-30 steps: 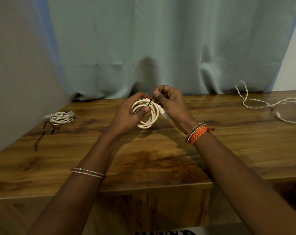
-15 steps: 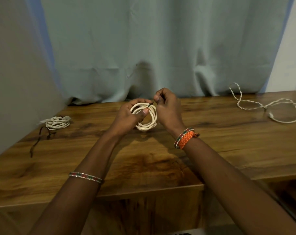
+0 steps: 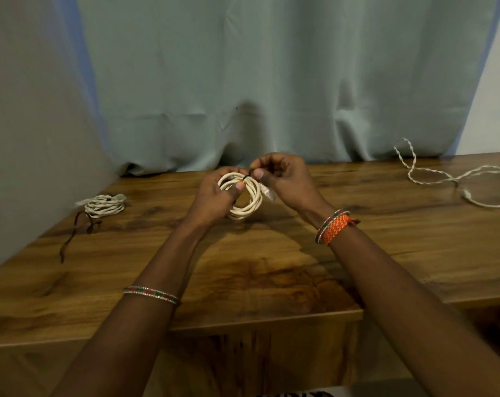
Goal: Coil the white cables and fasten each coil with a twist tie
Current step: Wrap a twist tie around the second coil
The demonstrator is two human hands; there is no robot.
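The left hand (image 3: 214, 196) grips the white cable coil (image 3: 243, 196) above the bench (image 3: 271, 267); the right hand (image 3: 283, 179) pinches the dark twist tie (image 3: 248, 177) at its top.

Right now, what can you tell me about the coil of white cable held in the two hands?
The white cable coil is a smooth, rubbery-looking cord wound into several round loops, held above the wooden table. The left hand grips its left side, thumb across the loops. A thin dark twist tie crosses the top, pinched by the right hand. A pale plug end sticks out at the right.
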